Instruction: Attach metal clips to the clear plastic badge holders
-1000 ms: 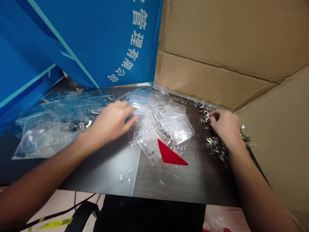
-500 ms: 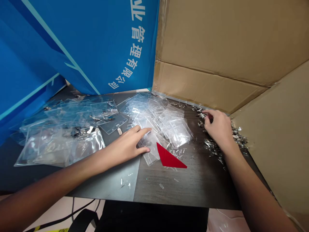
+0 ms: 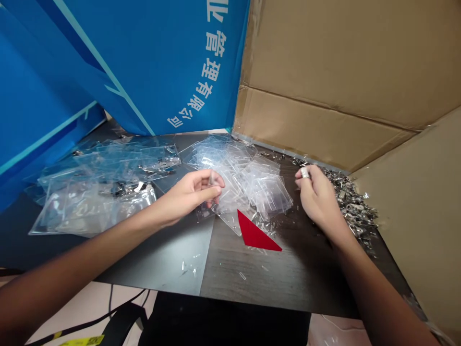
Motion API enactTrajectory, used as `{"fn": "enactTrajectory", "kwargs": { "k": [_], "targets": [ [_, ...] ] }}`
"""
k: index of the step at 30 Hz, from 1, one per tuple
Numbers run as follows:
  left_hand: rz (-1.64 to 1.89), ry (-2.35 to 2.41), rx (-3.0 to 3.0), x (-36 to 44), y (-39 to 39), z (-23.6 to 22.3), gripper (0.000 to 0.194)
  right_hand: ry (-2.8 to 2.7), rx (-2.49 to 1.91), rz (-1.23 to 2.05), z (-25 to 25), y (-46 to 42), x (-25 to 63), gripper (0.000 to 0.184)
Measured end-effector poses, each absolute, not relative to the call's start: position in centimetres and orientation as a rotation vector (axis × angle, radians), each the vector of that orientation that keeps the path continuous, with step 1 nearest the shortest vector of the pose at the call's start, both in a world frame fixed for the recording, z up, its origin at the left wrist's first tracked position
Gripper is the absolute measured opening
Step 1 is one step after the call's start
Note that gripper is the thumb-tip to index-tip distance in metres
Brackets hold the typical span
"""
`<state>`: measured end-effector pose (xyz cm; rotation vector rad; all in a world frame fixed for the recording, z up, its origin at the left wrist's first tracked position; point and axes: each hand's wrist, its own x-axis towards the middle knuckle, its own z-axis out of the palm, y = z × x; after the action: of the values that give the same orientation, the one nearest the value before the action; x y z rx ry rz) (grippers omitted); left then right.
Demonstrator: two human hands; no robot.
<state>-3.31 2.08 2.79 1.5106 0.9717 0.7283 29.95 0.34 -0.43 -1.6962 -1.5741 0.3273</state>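
The dark desk's front edge (image 3: pixel 151 281) leaves bare room before my hands, beside one red triangle (image 3: pixel 256 235). My right hand (image 3: pixel 319 199) pinches a small metal clip (image 3: pixel 305 172); my left hand (image 3: pixel 189 193) closes on a clear piece (image 3: pixel 212 181). Beyond lie countless clear badge holders (image 3: pixel 252 180) and one heap of clips (image 3: pixel 349 202) against the cardboard (image 3: pixel 324 57).

Left hand (image 3: pixel 190 193) curled, right hand (image 3: pixel 317 197) pinching

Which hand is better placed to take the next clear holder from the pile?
Probably the left hand: it rests at the edge of the clear holders, while the right hand pinches a small metal piece beside the metal clips.
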Motion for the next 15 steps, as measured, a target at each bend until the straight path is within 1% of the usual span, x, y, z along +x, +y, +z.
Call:
{"fn": "enactTrajectory", "kwargs": {
  "k": [1, 4, 5, 7, 8, 12, 15],
  "targets": [
    [0.746, 0.923, 1.452, -3.1, 1.9, 2.7, 0.020, -1.558, -1.609, 0.535, -0.5, 0.0, 29.1, 0.012],
    [0.783, 0.794, 1.368, -2.5, 1.3, 2.2, 0.022, -1.490, -1.312, 1.106, -0.8, -1.3, 26.5, 0.028],
    [0.797, 0.766, 1.371, -2.3, 1.1, 2.0, 0.023, -1.473, -1.235, 1.257, -0.8, -1.7, 25.7, 0.029],
    [0.813, 0.727, 1.409, -2.0, 0.8, 1.7, 0.027, -1.470, -1.128, 1.494, -0.8, -2.5, 24.3, 0.020],
    [0.809, 0.712, 1.440, -1.9, 0.6, 1.6, 0.030, -1.480, -1.097, 1.577, -0.8, -2.8, 23.8, 0.018],
    [0.729, 0.670, 1.576, -1.6, 0.2, 1.4, 0.041, -1.492, -0.947, 1.792, -0.8, -3.5, 23.1, 0.023],
    [0.723, 0.669, 1.657, -1.4, 0.3, 1.3, 0.039, -1.554, -0.908, 1.805, -0.4, -3.7, 23.1, 0.028]
  ]
}}
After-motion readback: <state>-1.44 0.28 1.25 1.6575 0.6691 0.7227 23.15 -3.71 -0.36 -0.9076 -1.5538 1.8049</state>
